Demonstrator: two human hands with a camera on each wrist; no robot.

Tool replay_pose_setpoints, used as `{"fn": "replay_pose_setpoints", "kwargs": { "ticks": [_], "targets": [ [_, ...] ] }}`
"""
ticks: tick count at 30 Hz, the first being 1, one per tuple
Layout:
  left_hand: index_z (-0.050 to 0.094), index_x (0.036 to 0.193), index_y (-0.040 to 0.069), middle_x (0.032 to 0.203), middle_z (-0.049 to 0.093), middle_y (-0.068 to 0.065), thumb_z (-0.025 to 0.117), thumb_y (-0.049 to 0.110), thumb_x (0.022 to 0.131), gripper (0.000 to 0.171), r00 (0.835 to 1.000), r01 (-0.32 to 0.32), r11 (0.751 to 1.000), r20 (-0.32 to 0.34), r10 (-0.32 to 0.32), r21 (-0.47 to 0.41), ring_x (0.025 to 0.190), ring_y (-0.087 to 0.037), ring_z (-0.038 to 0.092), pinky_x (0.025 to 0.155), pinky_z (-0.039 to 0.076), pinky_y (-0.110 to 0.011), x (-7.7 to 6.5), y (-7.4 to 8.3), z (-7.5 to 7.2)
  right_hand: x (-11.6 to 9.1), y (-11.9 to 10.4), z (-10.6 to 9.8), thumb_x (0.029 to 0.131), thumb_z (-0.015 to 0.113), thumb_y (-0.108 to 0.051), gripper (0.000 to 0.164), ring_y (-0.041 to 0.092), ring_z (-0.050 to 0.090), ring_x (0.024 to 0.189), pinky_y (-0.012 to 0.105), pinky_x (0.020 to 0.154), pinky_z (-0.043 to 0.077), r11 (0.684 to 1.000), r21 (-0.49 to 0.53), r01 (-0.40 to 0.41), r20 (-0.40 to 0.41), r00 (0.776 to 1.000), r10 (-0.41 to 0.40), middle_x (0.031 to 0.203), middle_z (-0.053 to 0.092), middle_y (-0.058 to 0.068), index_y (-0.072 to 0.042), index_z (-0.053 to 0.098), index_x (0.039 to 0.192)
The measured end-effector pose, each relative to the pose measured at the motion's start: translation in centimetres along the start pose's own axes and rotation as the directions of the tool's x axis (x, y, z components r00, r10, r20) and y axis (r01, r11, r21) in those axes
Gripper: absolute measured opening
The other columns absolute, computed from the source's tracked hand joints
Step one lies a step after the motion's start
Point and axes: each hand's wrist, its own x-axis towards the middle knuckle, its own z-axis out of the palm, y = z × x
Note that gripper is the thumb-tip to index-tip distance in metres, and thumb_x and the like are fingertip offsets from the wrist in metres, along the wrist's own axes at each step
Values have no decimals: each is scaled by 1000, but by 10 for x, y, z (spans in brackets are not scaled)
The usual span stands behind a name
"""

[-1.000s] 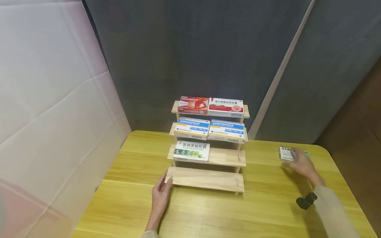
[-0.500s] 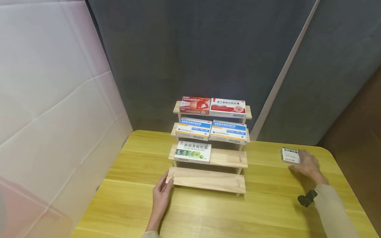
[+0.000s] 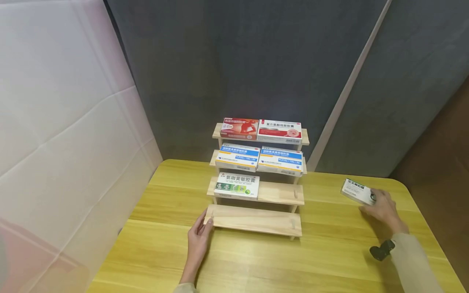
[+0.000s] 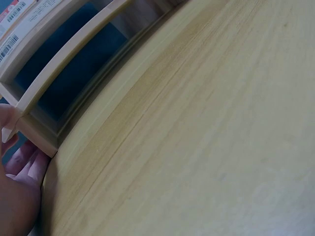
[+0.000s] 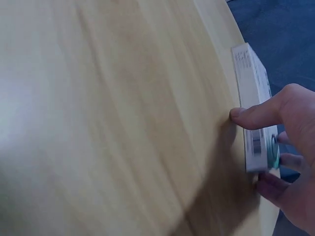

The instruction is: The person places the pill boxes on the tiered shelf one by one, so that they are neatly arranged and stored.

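Observation:
At the right of the head view, my right hand grips the right end of a white medicine box with dark lettering. In the right wrist view, the thumb lies along the narrow side of the medicine box, and the other fingers are on its far side, partly hidden. My left hand holds the left end of the lowest step of a stepped wooden display rack, thumb on the step's edge. The left wrist view shows its fingers beside the rack's end support.
Several medicine boxes lie on the upper steps: a red box and a red-and-white box on top, two blue-and-white boxes below. A white-and-green box occupies the third step's left half. A grey curtain hangs behind the table.
My right hand has shifted along the box to its right end, uncovering more of the top. The box now lies at more of a slant. My left hand stays at the rack.

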Motion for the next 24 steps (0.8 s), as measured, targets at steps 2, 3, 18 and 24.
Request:
{"fn": "replay_pose_setpoints", "kwargs": {
  "ticks": [2, 3, 18, 24],
  "targets": [
    [52, 146, 2, 153, 48, -22, 61, 14, 102, 46, 1000, -3, 1000, 0, 3, 2, 116, 2, 60, 96, 53, -10, 0, 0, 0, -4, 2, 2, 82, 78, -18, 85, 63, 33, 120, 73, 95, 34, 1000, 6, 7, -23, 1000, -7, 137, 28, 52, 25, 32, 139],
    [52, 146, 2, 153, 47, -22, 61, 14, 102, 46, 1000, -3, 1000, 1, 3, 2, 118, 0, 60, 96, 52, -10, 0, 0, 0, -5, 4, 3, 82, 78, -18, 84, 62, 34, 119, 73, 94, 35, 1000, 5, 12, -36, 999, -12, 136, 29, 52, 25, 32, 139],
    [52, 146, 2, 153, 48, -22, 61, 15, 103, 46, 1000, 0, 1000, -2, 0, 13, 124, -7, 58, 96, 51, -8, -1, 1, 0, -30, 10, 15, 86, 77, -18, 85, 59, 47, 117, 68, 95, 43, 986, 145, -80, -120, 988, 98, 130, 43, 46, 24, 30, 143],
    [51, 147, 2, 153, 47, -23, 60, 15, 103, 47, 1000, 3, 1000, 9, -3, -1, 115, 3, 60, 94, 53, -9, 0, 1, 0, -41, 3, 22, 89, 77, -22, 85, 57, 46, 128, 65, 105, 43, 953, 270, -137, -161, 970, 185, 142, 42, 44, 18, 31, 148]
  ]
}}
